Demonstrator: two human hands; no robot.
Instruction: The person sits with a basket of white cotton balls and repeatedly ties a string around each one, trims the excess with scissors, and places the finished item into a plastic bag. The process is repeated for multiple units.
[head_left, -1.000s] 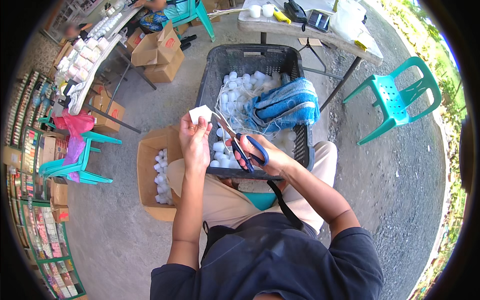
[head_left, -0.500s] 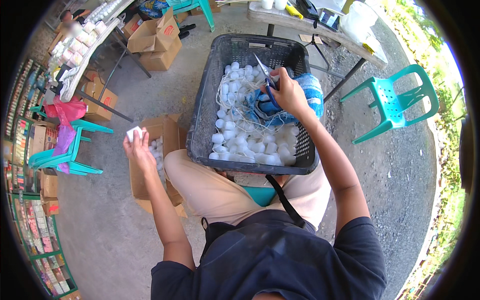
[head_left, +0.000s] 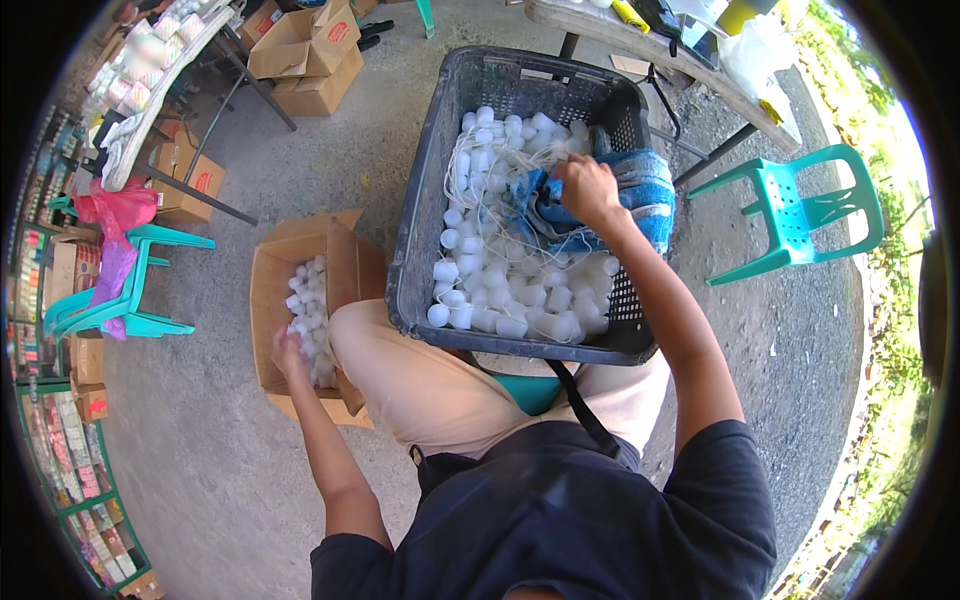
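My left hand (head_left: 288,354) reaches down inside the near edge of an open cardboard box (head_left: 268,285), beside a heap of small white plastic cups (head_left: 312,310). Its fingers are blurred, and I cannot tell whether a cup is in them. Over a black plastic basket (head_left: 420,215) across my lap, my right hand (head_left: 590,190) is closed with its fingers curled down. What it grips is hidden by the hand. Below it lies a bunched blue and white cloth (head_left: 645,195). White cups (head_left: 485,295) strung with thin white cord (head_left: 490,215) fill much of the basket.
A green plastic chair (head_left: 800,215) stands to the right. At the far right is a table (head_left: 690,65) with a white plastic bag (head_left: 750,55). Stacked green chairs (head_left: 130,290), cardboard boxes (head_left: 320,85) and another table (head_left: 125,150) stand on the left.
My left hand has dropped into the cardboard box; the small white piece it held up no longer shows apart. My right hand turned downward, and the scissors it held are no longer plainly visible.
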